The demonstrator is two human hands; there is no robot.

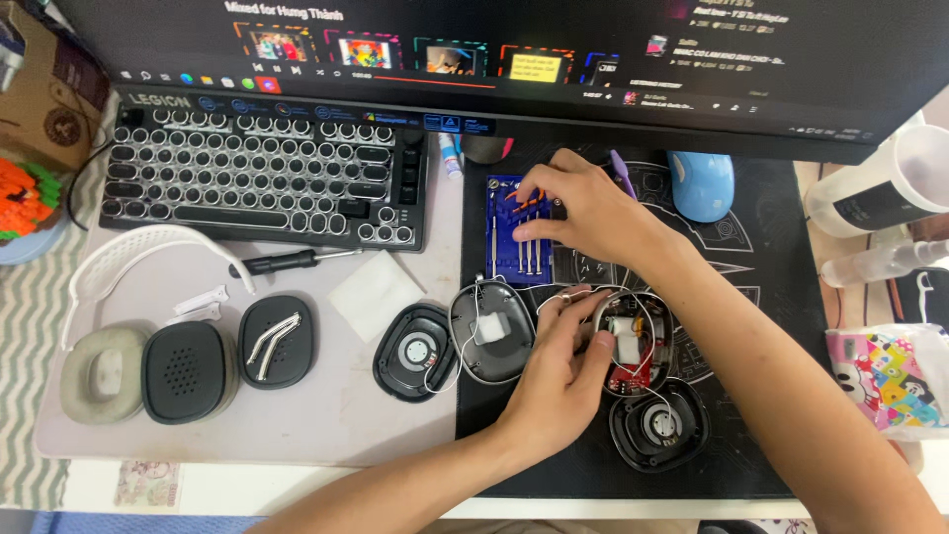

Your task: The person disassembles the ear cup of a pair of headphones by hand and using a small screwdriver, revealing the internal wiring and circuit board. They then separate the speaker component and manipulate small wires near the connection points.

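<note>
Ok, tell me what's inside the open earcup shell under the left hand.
Inside the earcup shell: a white block, a red circuit board and thin wires. The left hand covers the shell's left part, so that side stays hidden.

The left hand (559, 381) rests on an opened earcup (633, 346) showing a red circuit board, fingers pressed on its white part. The right hand (583, 203) reaches into a blue tool case (504, 232), fingertips on orange-handled tweezers (524, 201). A speaker driver (657, 425) lies just below the earcup on the black mat (771, 326); a keyboard (267, 173) sits to the left on the bench (326, 415).
</note>
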